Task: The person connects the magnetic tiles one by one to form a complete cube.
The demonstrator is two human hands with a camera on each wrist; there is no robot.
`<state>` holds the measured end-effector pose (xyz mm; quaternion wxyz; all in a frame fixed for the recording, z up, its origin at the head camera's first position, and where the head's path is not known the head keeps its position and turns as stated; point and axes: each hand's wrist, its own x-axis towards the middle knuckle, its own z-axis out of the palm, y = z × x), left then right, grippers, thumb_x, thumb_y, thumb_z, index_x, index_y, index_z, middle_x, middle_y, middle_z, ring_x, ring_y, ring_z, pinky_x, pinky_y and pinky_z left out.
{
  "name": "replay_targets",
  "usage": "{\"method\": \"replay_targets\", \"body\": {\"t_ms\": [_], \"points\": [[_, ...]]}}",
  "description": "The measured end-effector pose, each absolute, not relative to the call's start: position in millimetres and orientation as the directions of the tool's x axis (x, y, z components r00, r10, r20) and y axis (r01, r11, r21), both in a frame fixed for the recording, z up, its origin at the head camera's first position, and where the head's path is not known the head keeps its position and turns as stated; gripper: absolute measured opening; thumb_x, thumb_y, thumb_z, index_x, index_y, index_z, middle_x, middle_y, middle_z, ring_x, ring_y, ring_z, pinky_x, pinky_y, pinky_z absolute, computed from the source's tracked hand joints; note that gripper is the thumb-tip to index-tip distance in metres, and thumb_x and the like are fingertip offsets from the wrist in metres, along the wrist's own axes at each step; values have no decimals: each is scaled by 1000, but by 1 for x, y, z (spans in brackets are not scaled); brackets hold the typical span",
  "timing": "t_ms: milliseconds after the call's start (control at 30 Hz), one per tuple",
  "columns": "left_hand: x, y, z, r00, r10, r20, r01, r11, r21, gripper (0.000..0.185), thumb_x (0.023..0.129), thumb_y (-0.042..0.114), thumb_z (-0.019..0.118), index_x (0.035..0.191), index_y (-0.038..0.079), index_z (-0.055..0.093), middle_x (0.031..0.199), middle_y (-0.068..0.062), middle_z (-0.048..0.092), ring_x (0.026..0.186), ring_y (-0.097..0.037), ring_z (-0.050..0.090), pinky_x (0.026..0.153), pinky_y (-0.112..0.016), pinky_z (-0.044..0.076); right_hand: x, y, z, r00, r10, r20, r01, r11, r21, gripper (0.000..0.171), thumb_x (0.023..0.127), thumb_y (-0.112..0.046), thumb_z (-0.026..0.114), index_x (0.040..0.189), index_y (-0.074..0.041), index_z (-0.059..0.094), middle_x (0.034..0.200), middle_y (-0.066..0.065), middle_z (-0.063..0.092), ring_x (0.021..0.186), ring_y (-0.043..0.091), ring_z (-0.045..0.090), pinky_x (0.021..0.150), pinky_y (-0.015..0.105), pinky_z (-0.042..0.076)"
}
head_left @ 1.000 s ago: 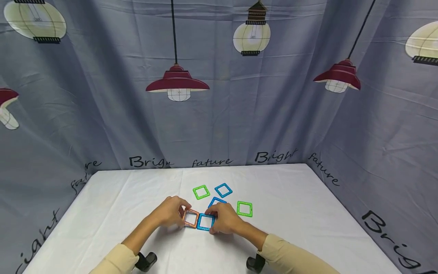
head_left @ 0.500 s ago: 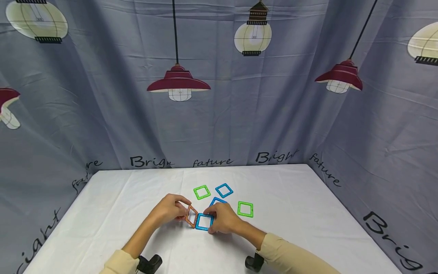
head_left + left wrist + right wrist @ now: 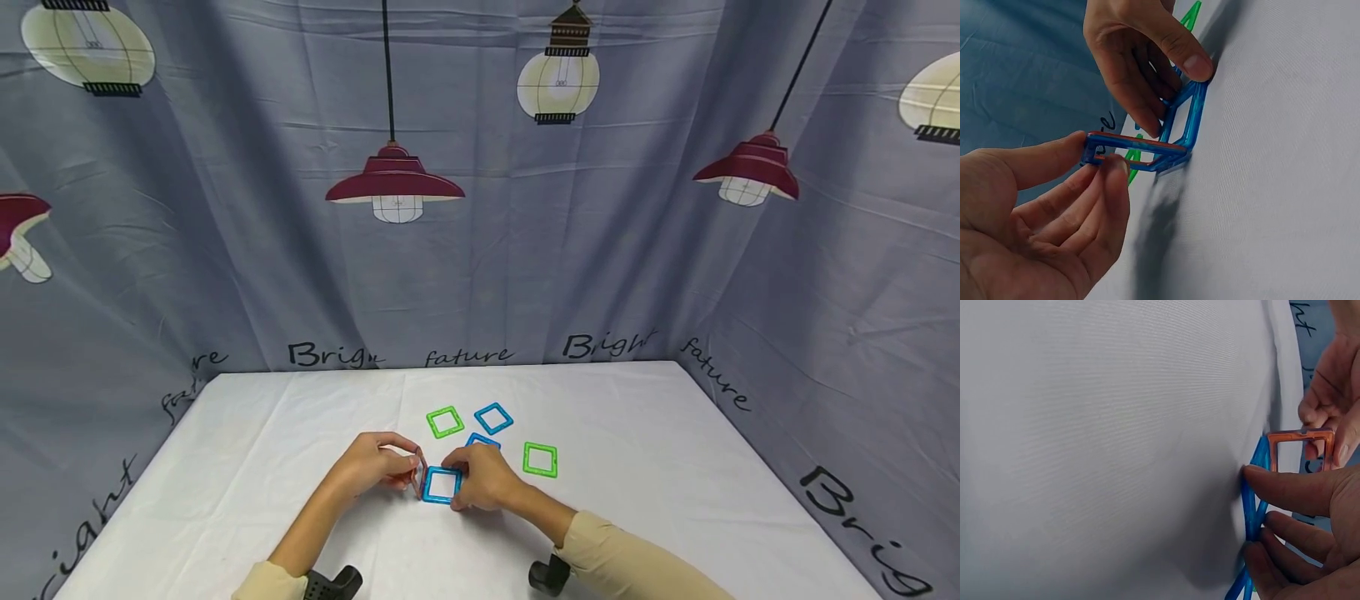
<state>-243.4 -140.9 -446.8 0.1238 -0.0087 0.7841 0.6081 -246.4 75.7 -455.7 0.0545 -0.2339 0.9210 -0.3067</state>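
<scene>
My left hand [image 3: 375, 461] pinches the outer edge of an orange square magnetic tile [image 3: 1300, 435] between thumb and fingers. The tile is raised upright, its lower edge against a blue square magnetic tile [image 3: 437, 500] that lies flat on the table; from the left wrist it looks blue with an orange edge. My right hand [image 3: 483, 477] holds the blue tile by its right side, the thumb [image 3: 1197, 65] on the near corner and the fingers at the far one. Just behind the right hand lies another blue tile [image 3: 483, 437], partly hidden.
Beyond the hands lie a green square tile [image 3: 450, 432] and a blue one [image 3: 483, 425]. A second green tile [image 3: 540, 474] is to the right of the right hand. A white cloth covers the table [image 3: 637, 500], with a grey lamp-print curtain [image 3: 480, 275] around it.
The left hand has tilted the orange tile from nearly flat beside the blue tile to upright. The blue tile, with the right hand on it, has shifted slightly left.
</scene>
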Motion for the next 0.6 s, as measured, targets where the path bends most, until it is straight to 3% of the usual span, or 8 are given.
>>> {"method": "replay_targets", "body": {"t_ms": [400, 600], "points": [[-241, -154, -466, -974, 104, -203, -198, 52, 979, 40, 90, 17, 77, 123, -5, 67, 113, -15, 74, 90, -19, 72, 83, -38, 62, -250, 62, -456, -892, -450, 49, -386, 700, -601, 48, 65, -7, 94, 110, -8, 77, 92, 0, 73, 79, 9, 53, 71, 22, 45], [-239, -155, -467, -975, 102, -199, -200, 4, 980, 42, 91, 16, 77, 125, -5, 66, 117, -17, 73, 95, -21, 73, 87, -40, 62, -251, 58, -455, -888, -457, 54, -391, 686, -614, 47, 65, -6, 94, 109, -7, 77, 89, 0, 72, 77, 7, 51, 68, 21, 44]]}}
